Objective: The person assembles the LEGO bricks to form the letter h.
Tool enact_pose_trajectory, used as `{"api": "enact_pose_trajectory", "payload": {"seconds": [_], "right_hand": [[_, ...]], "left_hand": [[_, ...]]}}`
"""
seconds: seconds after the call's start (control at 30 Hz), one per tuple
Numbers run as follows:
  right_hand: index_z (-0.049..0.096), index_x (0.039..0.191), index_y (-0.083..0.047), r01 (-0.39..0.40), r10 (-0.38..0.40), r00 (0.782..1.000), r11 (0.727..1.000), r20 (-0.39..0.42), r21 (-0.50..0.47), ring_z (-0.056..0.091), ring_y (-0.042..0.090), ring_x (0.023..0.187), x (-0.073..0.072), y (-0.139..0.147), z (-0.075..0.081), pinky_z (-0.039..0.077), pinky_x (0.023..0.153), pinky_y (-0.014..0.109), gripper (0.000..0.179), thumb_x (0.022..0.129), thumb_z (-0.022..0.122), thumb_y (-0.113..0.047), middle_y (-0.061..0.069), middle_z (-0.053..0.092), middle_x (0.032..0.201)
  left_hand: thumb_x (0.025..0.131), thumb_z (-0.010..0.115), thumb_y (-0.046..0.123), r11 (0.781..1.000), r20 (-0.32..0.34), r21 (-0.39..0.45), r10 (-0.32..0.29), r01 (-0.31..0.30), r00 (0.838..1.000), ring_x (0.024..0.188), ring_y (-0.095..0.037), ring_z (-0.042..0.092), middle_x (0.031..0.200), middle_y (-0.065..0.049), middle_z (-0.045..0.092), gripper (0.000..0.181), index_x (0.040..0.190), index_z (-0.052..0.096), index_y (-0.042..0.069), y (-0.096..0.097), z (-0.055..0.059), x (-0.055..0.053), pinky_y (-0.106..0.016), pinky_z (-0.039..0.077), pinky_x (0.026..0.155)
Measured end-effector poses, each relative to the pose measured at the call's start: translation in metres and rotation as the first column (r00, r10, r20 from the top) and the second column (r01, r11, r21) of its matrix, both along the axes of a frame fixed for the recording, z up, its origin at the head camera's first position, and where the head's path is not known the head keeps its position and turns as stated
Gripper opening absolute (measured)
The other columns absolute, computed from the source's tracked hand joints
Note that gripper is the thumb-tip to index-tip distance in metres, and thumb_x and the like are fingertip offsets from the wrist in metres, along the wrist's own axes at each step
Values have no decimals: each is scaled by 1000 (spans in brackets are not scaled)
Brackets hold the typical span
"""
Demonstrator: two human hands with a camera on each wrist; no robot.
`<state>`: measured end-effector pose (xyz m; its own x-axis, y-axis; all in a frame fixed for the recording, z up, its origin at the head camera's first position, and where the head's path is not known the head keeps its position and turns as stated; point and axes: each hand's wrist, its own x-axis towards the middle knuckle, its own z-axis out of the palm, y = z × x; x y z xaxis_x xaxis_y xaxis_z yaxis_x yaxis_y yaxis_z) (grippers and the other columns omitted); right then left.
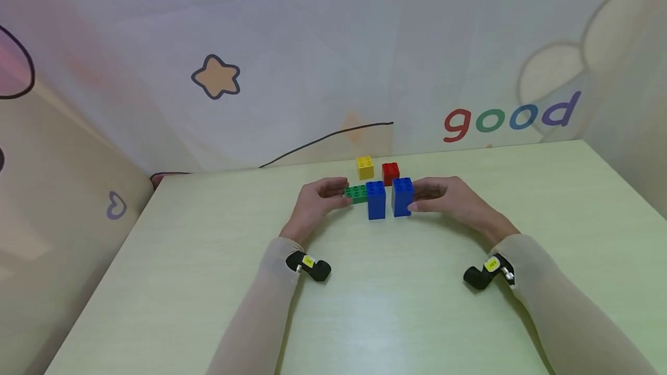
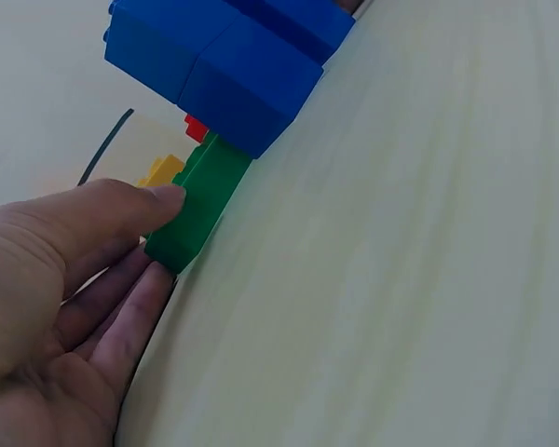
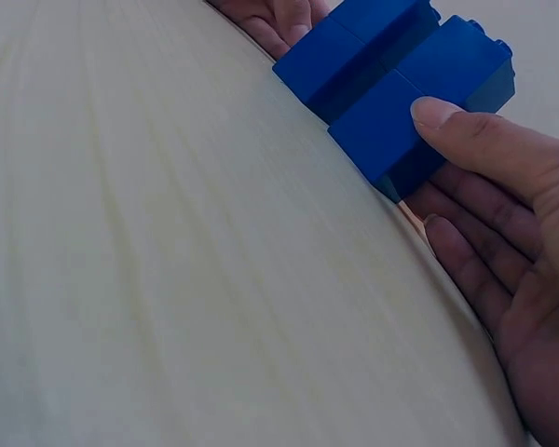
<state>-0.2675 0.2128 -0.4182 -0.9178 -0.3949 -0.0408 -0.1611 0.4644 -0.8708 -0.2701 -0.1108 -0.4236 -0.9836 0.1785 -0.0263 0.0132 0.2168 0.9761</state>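
Observation:
My left hand point(image 1: 316, 201) holds the end of a long green brick point(image 2: 205, 197) lying on the table, thumb on its near side and fingers behind. At the brick's other end stands a blue stack point(image 1: 376, 203) of two blocks, with a seam across its middle in the left wrist view. Just to its right, across a narrow gap, is a second, similar blue stack point(image 1: 402, 201). My right hand point(image 1: 461, 204) grips that one, its thumb point(image 3: 438, 114) on the near face and the other fingers partly hidden behind.
Behind the blue stacks, a yellow brick point(image 1: 365, 168) and a red brick point(image 1: 391, 172) sit near the back edge of the pale table point(image 1: 396, 311). A printed cloth wall point(image 1: 323, 62) rises right behind the table.

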Motion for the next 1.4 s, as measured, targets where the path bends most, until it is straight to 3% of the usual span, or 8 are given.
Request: {"api": "enact_pose_trajectory", "payload": {"seconds": [0.2, 0.4, 0.63, 1.17, 1.4], "right_hand": [[63, 145, -4, -1, 1, 1000, 1000, 4, -8, 63, 35, 128, 1, 0, -2, 49, 111, 56, 58, 97, 82, -28, 16, 69, 136], [62, 146, -2, -8, 8, 1000, 1000, 1, -7, 62, 36, 128, 1, -2, 0, 48, 112, 56, 59, 96, 82, -28, 17, 68, 137], [61, 147, -2, -10, 10, 1000, 1000, 2, -6, 62, 36, 129, 0, -3, 0, 48, 112, 56, 61, 96, 82, -28, 17, 68, 138], [64, 144, -5, -6, 6, 1000, 1000, -10, -10, 66, 32, 124, -1, -1, -3, 50, 110, 53, 56, 97, 82, -28, 13, 71, 133], [63, 145, -4, -10, 10, 1000, 1000, -17, -4, 65, 33, 125, -1, -1, -1, 50, 110, 53, 57, 97, 81, -29, 14, 70, 134]], "left_hand": [[89, 85, 0, 998, -10, -60, 32, -32, 999, 122, -23, 67, 132, -5, 72, 52, 138, 70, 6, 5, -3, -1, -34, 53, 107], [89, 85, -1, 989, -52, -142, 24, -31, 998, 115, -23, 70, 129, -9, 72, 49, 136, 71, 5, 7, -4, -3, -33, 55, 103], [89, 85, 0, 977, -76, -210, 29, -44, 997, 111, -23, 71, 124, -11, 74, 44, 131, 75, 5, 8, 0, -2, -35, 56, 102], [90, 85, 6, 986, -100, -168, 7, -24, 995, 109, -22, 70, 120, -7, 76, 40, 129, 76, 7, 4, 1, -6, -36, 54, 103], [92, 85, 8, 990, -82, -141, -5, -7, 997, 114, -23, 70, 123, -7, 75, 41, 132, 74, 9, 2, 7, -5, -38, 52, 108]]}}
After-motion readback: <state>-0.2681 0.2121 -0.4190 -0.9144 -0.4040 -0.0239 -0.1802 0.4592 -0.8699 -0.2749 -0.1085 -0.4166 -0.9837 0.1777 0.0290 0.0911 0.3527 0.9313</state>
